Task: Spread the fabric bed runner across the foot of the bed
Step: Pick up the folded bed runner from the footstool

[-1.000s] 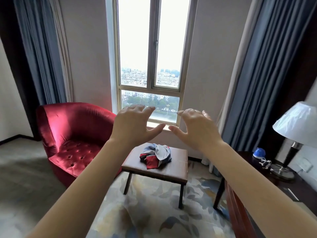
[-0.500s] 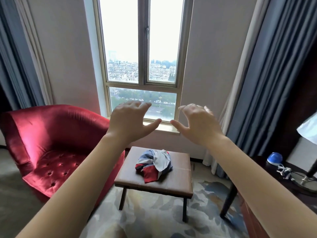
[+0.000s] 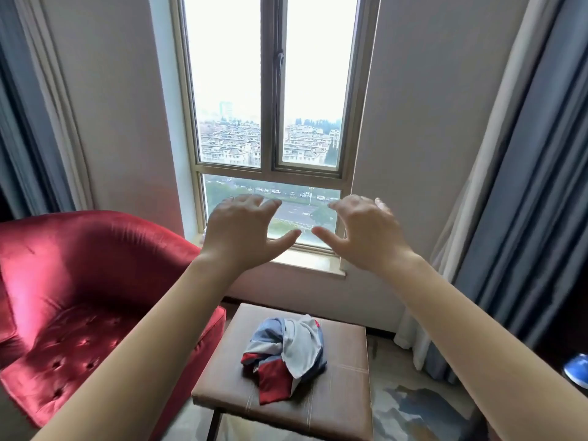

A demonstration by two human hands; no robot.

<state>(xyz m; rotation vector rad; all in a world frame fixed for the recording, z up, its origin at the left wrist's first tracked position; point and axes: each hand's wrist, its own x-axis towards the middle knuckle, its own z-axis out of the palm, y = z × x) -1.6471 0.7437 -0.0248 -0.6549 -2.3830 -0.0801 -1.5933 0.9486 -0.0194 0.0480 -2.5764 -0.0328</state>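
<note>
Below the window (image 3: 270,122), a crumpled fabric (image 3: 286,351) is lying on the brown tabletop (image 3: 345,396). The left hand (image 3: 241,233) and right hand (image 3: 366,233) are hovering apart, fingers spread, holding nothing. A cropped blue object (image 3: 577,369) is sitting far right.

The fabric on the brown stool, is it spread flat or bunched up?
Bunched up. The fabric lies as a crumpled heap of overlapping folds on the stool, covering only part of its top.

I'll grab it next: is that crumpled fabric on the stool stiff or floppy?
Likely floppy: the crumpled fabric lies in soft folds, so it should drape. Probably light; it looks thin. Pushed, it may slide on the smooth stool.
</note>
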